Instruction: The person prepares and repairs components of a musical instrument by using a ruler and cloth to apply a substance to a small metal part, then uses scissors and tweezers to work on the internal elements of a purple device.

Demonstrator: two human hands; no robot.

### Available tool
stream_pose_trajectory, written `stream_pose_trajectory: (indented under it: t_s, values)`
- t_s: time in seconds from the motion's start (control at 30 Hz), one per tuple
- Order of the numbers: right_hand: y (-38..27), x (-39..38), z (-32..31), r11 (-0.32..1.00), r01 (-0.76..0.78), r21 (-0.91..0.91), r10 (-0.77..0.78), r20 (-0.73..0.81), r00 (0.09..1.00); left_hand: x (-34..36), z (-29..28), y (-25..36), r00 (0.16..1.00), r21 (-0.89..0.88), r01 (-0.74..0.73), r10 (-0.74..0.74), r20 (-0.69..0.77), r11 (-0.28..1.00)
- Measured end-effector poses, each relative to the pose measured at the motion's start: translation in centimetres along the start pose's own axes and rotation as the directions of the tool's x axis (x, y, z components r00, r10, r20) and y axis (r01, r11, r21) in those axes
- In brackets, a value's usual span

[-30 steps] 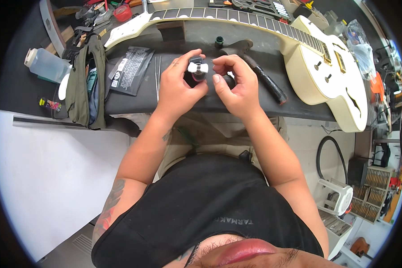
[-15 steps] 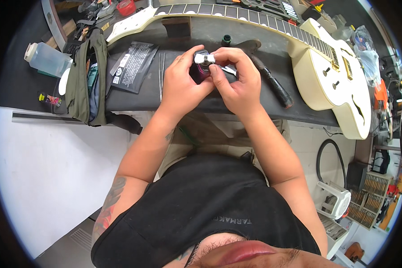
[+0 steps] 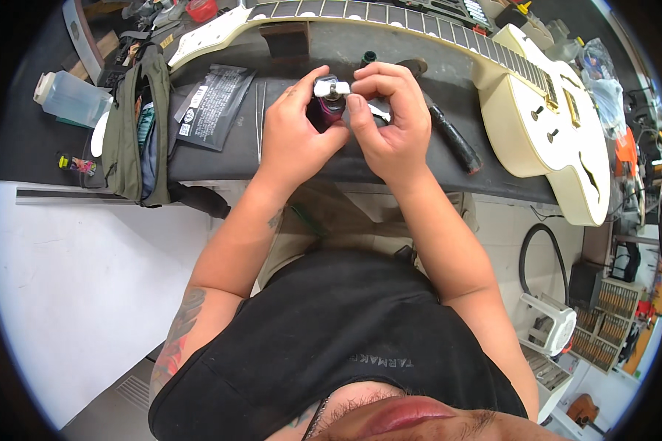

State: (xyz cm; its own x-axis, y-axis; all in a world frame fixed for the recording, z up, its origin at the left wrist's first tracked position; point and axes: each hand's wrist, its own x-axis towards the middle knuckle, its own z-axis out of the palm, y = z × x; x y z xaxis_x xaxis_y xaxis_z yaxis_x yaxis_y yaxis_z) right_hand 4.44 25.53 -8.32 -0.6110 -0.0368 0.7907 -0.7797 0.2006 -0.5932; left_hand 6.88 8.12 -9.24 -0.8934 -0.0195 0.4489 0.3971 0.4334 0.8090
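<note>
Dark gadget (image 3: 322,116) is above the near side of the bench (image 3: 228,167), upright in L hand (image 3: 294,136): fingers & thumb wrapped round the body, firm grip. R hand (image 3: 396,125) curled, thumb + forefinger tips at the right end of the white wad (image 3: 321,89) on top; can't tell if they truly pinch it or only touch.

Handling (est.): gadget prob. light to moderate, stiff, a bit slick where glossy; best held low round the body, top left free. Wad looks soft, cotton-like, easily torn or squashed; take by its outer ends, fingertips only. Metal part (image 3: 332,93) at wad's middle prob. small & rigid, don't lean on it.

Materials: body dark w/ purplish sheen, rounded edges. Wad matte white, stubby, sticks out both sides. Pale sliver (image 3: 379,114) by R palm (too covered to ID).

Around: crinkly grey pouch (image 3: 217,110), flat; thin metal rods (image 3: 260,121), hard, straight; small dark bottle (image 3: 368,56) just beyond R fingers; black stick (image 3: 454,140), wrapped-looking, worn; cream guitar (image 3: 511,117), glossy lacquer, curved body; olive bag (image 3: 129,140), soft cloth, gaping.
</note>
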Motion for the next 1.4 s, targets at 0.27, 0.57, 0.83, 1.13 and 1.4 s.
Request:
stream_pose_trajectory:
  t_s: [0.27, 0.57, 0.83, 1.13, 1.4]
  values:
    - [0.5, -0.4, 0.1, 0.988, -0.109, 0.107, 0.103, 0.059, 0.993, 0.2, -0.2, 0.8, 0.999, 0.011, 0.049, -0.049, 0.010, 0.999]
    - [0.6, -0.8, 0.0, 0.962, -0.227, 0.151, 0.232, -0.019, 0.972, -0.7, -0.7, 1.0, 0.995, 0.069, 0.094, -0.091, -0.038, 0.993]
    - [0.0, -0.2, 0.5, 0.967, -0.252, -0.018, 0.253, 0.103, 0.962, -0.8, -7.8, 0.8, 0.986, 0.624, 0.160, -0.090, -0.142, 0.765]
    - [0.1, 0.2, 0.2, 0.938, -0.347, 0.004, 0.336, 0.244, 0.910, -0.9, -8.4, -1.4, 0.998, 0.753, 0.061, -0.067, -0.023, 0.655]
    - [0.5, 0.6, 0.0, 0.901, -0.407, 0.153, 0.330, 0.367, 0.869, -1.5, -10.2, 0.2, 0.974, 0.071, 0.227, -0.227, -0.014, 0.971]
